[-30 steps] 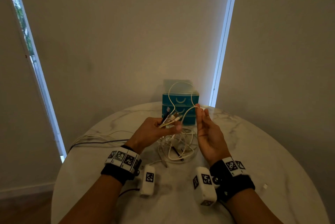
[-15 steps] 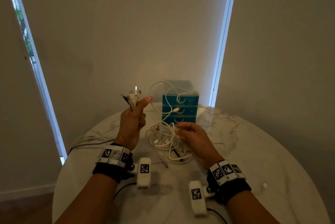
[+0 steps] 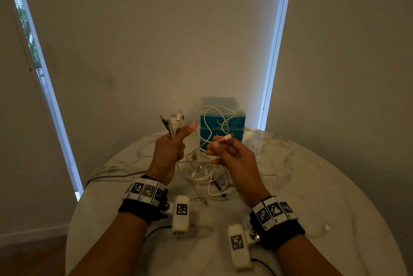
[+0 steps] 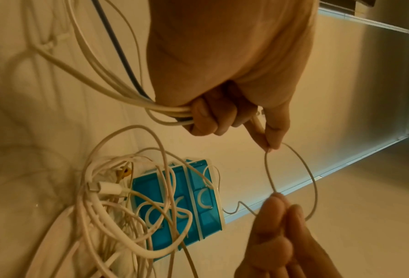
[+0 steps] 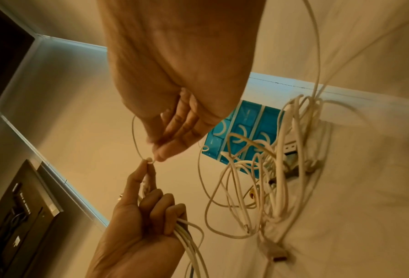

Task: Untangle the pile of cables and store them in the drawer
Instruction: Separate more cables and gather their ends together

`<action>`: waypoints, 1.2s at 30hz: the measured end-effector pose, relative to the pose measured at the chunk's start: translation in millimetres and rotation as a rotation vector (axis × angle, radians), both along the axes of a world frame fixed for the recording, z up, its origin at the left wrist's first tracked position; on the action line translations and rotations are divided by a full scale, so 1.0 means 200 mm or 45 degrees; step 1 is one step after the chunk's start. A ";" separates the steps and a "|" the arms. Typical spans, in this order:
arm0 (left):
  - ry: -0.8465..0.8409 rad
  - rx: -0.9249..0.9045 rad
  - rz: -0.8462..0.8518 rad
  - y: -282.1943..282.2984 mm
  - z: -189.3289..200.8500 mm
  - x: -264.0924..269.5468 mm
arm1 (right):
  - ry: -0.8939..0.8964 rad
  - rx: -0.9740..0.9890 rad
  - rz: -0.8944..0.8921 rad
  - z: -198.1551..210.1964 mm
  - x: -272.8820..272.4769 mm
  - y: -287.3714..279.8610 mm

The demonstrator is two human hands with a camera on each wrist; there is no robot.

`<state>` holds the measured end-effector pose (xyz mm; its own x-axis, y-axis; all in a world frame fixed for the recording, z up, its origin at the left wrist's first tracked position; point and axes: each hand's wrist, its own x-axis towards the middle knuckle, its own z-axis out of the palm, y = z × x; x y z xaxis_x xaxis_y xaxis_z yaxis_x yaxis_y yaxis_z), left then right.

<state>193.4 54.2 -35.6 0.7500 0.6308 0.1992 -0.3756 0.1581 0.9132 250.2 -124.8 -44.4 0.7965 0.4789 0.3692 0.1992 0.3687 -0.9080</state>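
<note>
My left hand (image 3: 178, 134) is raised left of centre and grips a bundle of cable ends (image 3: 173, 120), plugs pointing up. Its thumb and forefinger also pinch a thin white cable (image 4: 291, 180) that loops across to my right hand (image 3: 215, 146). The right hand pinches that cable just behind its white plug (image 3: 226, 137). Below both hands a tangled pile of white cables (image 3: 205, 175) lies on the round marble table (image 3: 312, 186). Behind it stands a small blue drawer unit (image 3: 234, 123) with its drawers shut. In the right wrist view the fingertips of both hands nearly meet.
Cables from the left hand's bundle (image 3: 107, 170) trail over the table's left edge. A small white object (image 3: 327, 227) lies near the right edge. The wall and window blinds stand close behind the table.
The left hand rose to the left with its bundle of plugs. The right hand dipped to the pile, then came up pinching a white cable end near the left hand.
</note>
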 end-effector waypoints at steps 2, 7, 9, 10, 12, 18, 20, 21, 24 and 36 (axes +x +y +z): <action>0.057 0.042 0.020 0.00 -0.01 0.01 | 0.051 0.088 -0.037 0.02 0.01 -0.01; 0.321 0.354 0.051 0.01 -0.03 0.01 | 0.277 0.425 -0.014 0.10 0.10 -0.10; 0.420 0.502 -0.002 0.01 -0.05 0.01 | 0.309 0.466 -0.013 0.11 0.13 -0.12; 0.470 0.567 -0.018 0.02 -0.06 0.00 | 0.322 0.474 -0.018 0.11 0.14 -0.13; 0.507 0.653 0.016 0.03 -0.08 0.00 | 0.359 0.488 -0.007 0.10 0.15 -0.14; 0.209 0.428 0.176 0.00 0.02 -0.02 | 0.458 0.296 0.233 0.08 0.10 -0.09; 0.167 0.413 0.173 0.00 0.03 -0.03 | 0.428 0.085 0.282 0.03 0.06 -0.03; 0.178 0.394 0.184 0.01 0.03 -0.03 | 0.403 -0.016 0.303 0.01 0.04 0.01; 0.211 0.359 0.141 0.03 0.03 -0.04 | 0.282 -0.218 0.365 -0.04 -0.01 0.08; 0.121 0.560 -0.020 -0.05 0.10 -0.11 | 0.081 -0.468 0.325 -0.13 -0.04 0.17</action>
<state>171.0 44.5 -14.7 0.7866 0.4900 0.3757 -0.2873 -0.2481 0.9252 242.2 -91.5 -69.5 0.6514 0.7532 0.0918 0.0833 0.0493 -0.9953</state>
